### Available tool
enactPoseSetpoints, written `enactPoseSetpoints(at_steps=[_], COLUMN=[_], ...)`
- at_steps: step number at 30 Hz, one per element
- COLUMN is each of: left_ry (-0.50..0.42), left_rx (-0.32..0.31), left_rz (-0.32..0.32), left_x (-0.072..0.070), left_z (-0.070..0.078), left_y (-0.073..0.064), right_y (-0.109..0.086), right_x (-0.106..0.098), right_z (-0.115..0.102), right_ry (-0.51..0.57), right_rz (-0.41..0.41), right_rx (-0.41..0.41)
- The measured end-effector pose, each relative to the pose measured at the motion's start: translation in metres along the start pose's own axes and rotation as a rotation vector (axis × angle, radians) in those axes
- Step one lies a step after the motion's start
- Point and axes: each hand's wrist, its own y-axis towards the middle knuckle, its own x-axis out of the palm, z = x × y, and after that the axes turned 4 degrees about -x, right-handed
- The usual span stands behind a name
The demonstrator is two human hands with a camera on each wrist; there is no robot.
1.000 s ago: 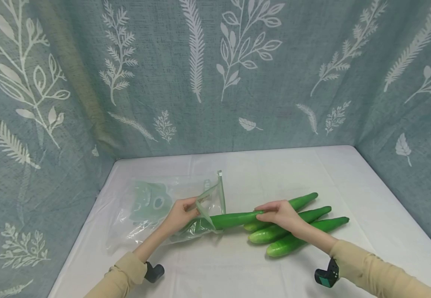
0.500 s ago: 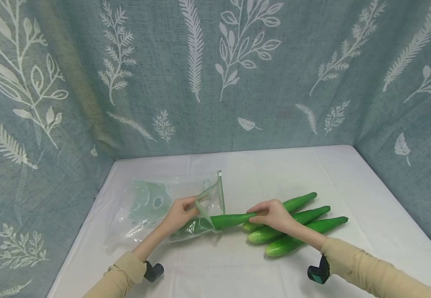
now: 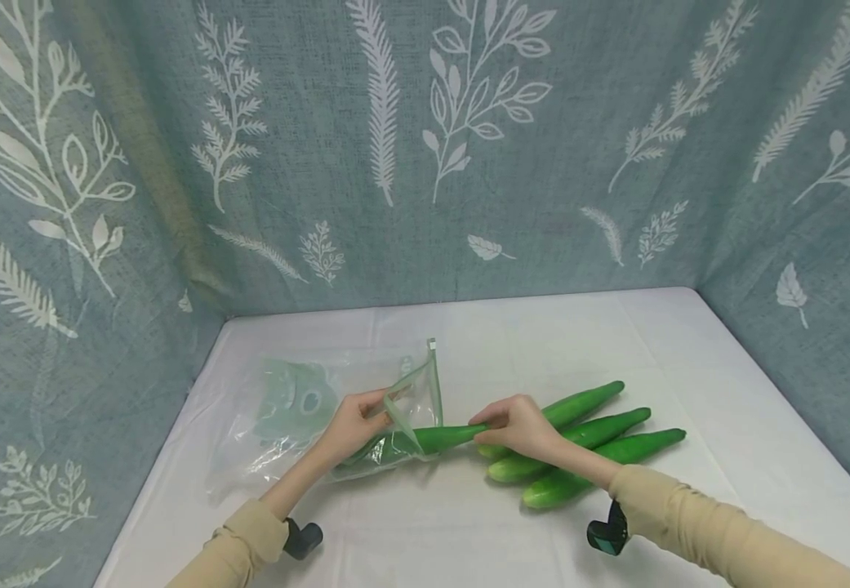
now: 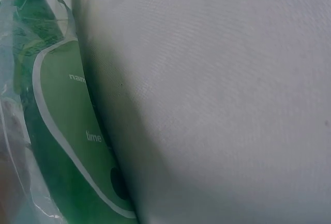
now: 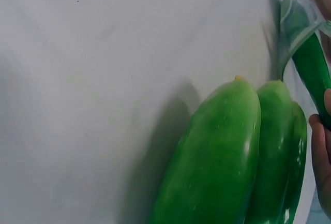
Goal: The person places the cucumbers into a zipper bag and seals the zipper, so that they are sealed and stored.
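Note:
A clear zip bag (image 3: 300,408) with green print lies on the left of the table, its green-edged mouth facing right. My left hand (image 3: 357,423) pinches the near edge of that mouth and keeps it spread. One cucumber (image 3: 448,438) lies partly inside the bag, its stem end sticking out. My right hand (image 3: 522,426) pinches this stem end between thumb and fingers. In the left wrist view the bagged cucumber (image 4: 39,151) shows through the printed plastic. Beneath and beyond my right hand, three more cucumbers (image 3: 641,445) lie side by side, partly hidden by the hand.
The table (image 3: 425,531) wears a white cloth. Blue-green curtains (image 3: 410,245) with white leaf patterns rise behind it and along both sides. Blunt cucumber ends (image 5: 222,131) fill the lower right of the right wrist view, close beside the hand.
My right hand has moved left, pushing the cucumber deeper into the bag, so less of it sticks out. My left hand holds the bag's mouth in the same spot.

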Motion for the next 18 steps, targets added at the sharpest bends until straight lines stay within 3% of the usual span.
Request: enactPoseSetpoints(at_steps=[18], left_ry=[0.005], left_rx=[0.001], left_rz=[0.007], left_x=[0.004], left_z=[0.000], left_y=[-0.002], right_y=[0.010], right_x=[0.037], right_z=[0.000], right_ry=[-0.072], right_rz=[0.033], right_rx=[-0.112])
